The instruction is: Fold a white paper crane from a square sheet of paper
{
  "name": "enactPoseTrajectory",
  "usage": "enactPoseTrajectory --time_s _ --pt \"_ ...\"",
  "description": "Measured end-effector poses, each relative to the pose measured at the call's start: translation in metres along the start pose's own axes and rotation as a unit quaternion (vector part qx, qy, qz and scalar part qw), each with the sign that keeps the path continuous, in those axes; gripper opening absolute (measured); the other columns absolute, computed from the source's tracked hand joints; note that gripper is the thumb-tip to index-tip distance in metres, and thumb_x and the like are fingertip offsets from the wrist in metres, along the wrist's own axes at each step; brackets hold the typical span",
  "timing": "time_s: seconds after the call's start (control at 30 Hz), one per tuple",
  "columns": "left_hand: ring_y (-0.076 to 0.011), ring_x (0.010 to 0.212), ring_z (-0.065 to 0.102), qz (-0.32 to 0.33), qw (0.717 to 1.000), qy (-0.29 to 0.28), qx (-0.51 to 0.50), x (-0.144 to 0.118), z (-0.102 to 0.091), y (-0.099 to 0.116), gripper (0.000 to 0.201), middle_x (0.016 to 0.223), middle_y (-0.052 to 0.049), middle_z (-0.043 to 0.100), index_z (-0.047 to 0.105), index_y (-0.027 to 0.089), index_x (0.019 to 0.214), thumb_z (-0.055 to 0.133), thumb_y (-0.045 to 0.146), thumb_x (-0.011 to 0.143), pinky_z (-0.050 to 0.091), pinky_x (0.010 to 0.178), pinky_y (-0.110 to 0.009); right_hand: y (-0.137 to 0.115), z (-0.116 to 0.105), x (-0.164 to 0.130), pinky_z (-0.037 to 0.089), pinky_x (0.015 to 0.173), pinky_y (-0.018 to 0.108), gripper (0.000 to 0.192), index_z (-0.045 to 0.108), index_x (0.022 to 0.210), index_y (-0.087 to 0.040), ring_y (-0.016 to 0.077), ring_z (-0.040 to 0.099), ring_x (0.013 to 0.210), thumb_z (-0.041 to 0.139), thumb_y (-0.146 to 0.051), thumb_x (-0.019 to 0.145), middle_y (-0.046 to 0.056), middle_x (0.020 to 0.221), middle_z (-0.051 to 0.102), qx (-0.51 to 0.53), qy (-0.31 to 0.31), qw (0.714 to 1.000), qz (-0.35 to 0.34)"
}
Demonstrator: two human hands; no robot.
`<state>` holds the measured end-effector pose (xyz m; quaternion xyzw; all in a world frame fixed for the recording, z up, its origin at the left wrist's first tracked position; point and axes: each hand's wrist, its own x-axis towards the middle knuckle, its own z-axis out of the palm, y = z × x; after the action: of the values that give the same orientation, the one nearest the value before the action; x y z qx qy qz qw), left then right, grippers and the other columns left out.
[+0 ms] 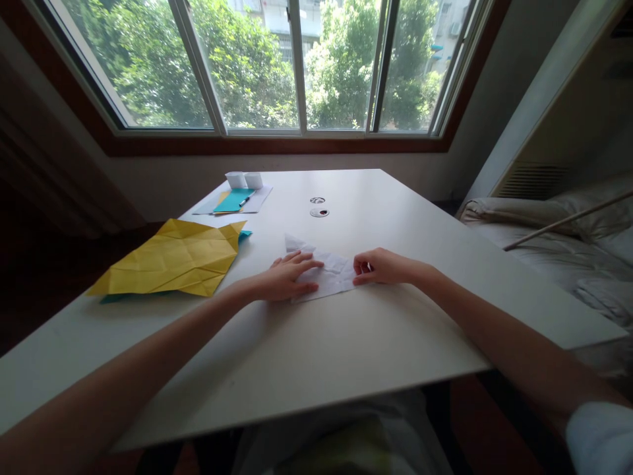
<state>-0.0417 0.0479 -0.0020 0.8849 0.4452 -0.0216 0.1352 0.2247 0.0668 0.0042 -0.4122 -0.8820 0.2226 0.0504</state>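
Note:
A creased sheet of white paper (332,269) lies on the white table in front of me, with folded edges and one corner pointing to the far left. My left hand (289,276) rests on its left part, fingers spread and lying flat. At the paper's right end, my right hand (378,266) has thumb and fingertips pinched together on the edge. The part of the paper between those fingertips is hidden.
Left of my hands lies a large creased yellow sheet (173,258) over a teal one. Farther back are white folded papers (244,180), a teal sheet (232,200) and a pen (246,200). Two round objects (319,212) sit mid-table. A cushioned seat (524,218) stands right.

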Motion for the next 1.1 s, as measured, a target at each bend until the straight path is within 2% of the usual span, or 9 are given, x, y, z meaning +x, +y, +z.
enactPoseTrajectory --time_s 0.23,0.5,0.57,0.63,0.7,0.8,0.87,0.97,1.1 --pt "-0.0277 0.130 0.030 0.004 1.000 0.023 0.002 -0.014 -0.008 -0.020 0.057 0.142 -0.009 0.035 0.042 0.027 0.133 0.041 0.057 0.084 0.024 0.105 -0.044 -0.002 -0.001 -0.002 0.037 0.057 0.023 0.028 0.059 0.079 -0.020 0.0125 0.053 0.067 0.061 -0.047 0.072 0.001 0.078 0.063 0.001 -0.002 1.000 0.014" --pt "-0.0294 0.133 0.025 -0.007 1.000 -0.001 -0.015 -0.021 -0.008 -0.025 0.074 0.147 -0.008 0.028 0.035 0.031 0.136 0.049 0.067 0.073 0.020 0.106 -0.047 -0.002 -0.001 -0.001 0.038 0.058 0.023 0.028 0.060 0.082 -0.020 0.0131 0.054 0.068 0.061 -0.047 0.073 0.001 0.080 0.063 -0.009 -0.007 1.000 0.017" --pt "-0.0295 0.133 0.024 -0.007 1.000 -0.004 -0.019 -0.022 -0.009 -0.026 0.075 0.147 -0.008 0.026 0.034 0.031 0.137 0.050 0.067 0.073 0.020 0.106 -0.047 -0.002 -0.001 -0.001 0.038 0.059 0.023 0.030 0.061 0.089 -0.021 0.0134 0.055 0.068 0.061 -0.047 0.073 0.002 0.082 0.063 -0.010 -0.005 1.000 0.018" --pt "-0.0293 0.133 0.025 0.000 1.000 0.000 -0.016 -0.023 -0.009 -0.025 0.072 0.147 -0.009 0.027 0.036 0.032 0.136 0.051 0.065 0.074 0.021 0.106 -0.047 -0.001 -0.001 -0.002 0.038 0.059 0.023 0.038 0.060 0.103 -0.023 0.0135 0.055 0.067 0.061 -0.047 0.073 0.002 0.082 0.063 -0.010 -0.003 1.000 0.011" --pt "-0.0292 0.132 0.026 0.016 1.000 0.007 -0.001 -0.024 -0.008 -0.021 0.061 0.146 -0.009 0.029 0.042 0.033 0.132 0.051 0.059 0.078 0.023 0.105 -0.046 -0.001 -0.002 -0.002 0.038 0.061 0.023 0.047 0.055 0.118 -0.027 0.0134 0.055 0.067 0.060 -0.045 0.075 0.001 0.082 0.062 -0.012 -0.006 1.000 -0.009" --pt "-0.0276 0.130 0.030 0.057 0.997 0.024 0.043 -0.029 -0.007 -0.008 0.040 0.140 -0.006 0.038 0.049 0.035 0.125 0.048 0.042 0.086 0.025 0.103 -0.046 -0.001 -0.004 -0.003 0.038 0.061 0.024 0.048 0.053 0.123 -0.030 0.0134 0.055 0.066 0.058 -0.044 0.078 0.002 0.083 0.063 -0.017 -0.017 0.999 -0.037" --pt "-0.0242 0.123 0.041 0.084 0.993 0.043 0.067 -0.034 -0.006 0.004 0.035 0.132 -0.005 0.047 0.051 0.035 0.123 0.044 0.030 0.089 0.028 0.101 -0.043 -0.002 -0.004 -0.004 0.038 0.060 0.023 0.047 0.056 0.121 -0.028 0.0133 0.054 0.064 0.058 -0.046 0.077 0.002 0.080 0.064 -0.018 -0.022 0.999 -0.034" --pt "-0.0203 0.106 0.054 0.094 0.987 0.070 0.111 -0.042 -0.004 0.022 0.039 0.120 -0.005 0.056 0.052 0.034 0.122 0.038 0.016 0.089 0.037 0.091 -0.038 -0.005 -0.005 -0.004 0.038 0.059 0.023 0.047 0.060 0.115 -0.024 0.0132 0.054 0.064 0.062 -0.047 0.074 0.002 0.077 0.063 -0.024 -0.019 0.999 -0.035" --pt "-0.0199 0.091 0.060 0.079 0.979 0.085 0.168 -0.049 0.001 0.036 0.036 0.107 -0.007 0.062 0.053 0.027 0.118 0.037 0.013 0.089 0.042 0.083 -0.037 -0.013 -0.004 -0.004 0.038 0.060 0.023 0.038 0.065 0.096 -0.018 0.0136 0.054 0.069 0.064 -0.047 0.072 0.005 0.084 0.062 -0.055 0.001 0.996 -0.063"
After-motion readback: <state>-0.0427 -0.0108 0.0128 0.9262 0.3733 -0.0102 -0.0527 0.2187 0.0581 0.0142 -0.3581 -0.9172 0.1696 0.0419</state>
